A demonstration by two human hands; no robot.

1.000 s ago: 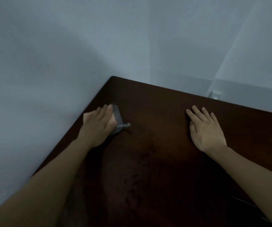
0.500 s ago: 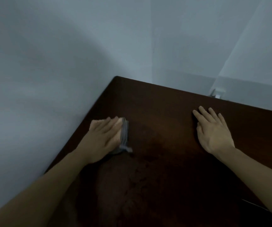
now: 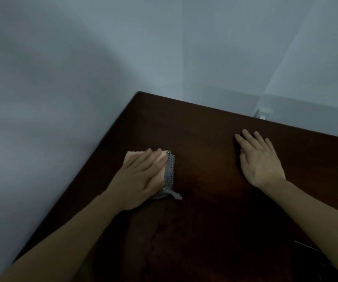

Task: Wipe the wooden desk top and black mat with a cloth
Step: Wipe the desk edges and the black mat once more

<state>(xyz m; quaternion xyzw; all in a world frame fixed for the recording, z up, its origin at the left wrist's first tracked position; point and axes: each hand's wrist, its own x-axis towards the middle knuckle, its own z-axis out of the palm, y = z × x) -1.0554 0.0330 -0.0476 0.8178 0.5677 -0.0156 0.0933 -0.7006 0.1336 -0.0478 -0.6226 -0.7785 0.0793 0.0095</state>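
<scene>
While pressing flat on the cloth (image 3: 169, 176), left hand (image 3: 137, 180) sits near the left edge of the wooden surface (image 3: 204, 210), just beside the wall (image 3: 52, 98). Fingers straight over the folded cloth, pushing it down rather than curling round it — an open grip, nothing pinched. Right hand (image 3: 262, 161) laid flat and bare on the surface, well apart from the cloth, fingers spread, holding nothing.

Risks from here, as a judgement only:
- Flat-palm pressure with no pinch — cloth likely to bunch or slide out from under the fingers on a fast stroke, its loose grey corner already trailing free toward the near side.
- Close to the wall, so knuckles could scrape it, or the strip along that edge get missed.
- Far corner apparently not yet reached.
- Black mat not in view; a thin dark line at the lower right too dim to identify.
</scene>
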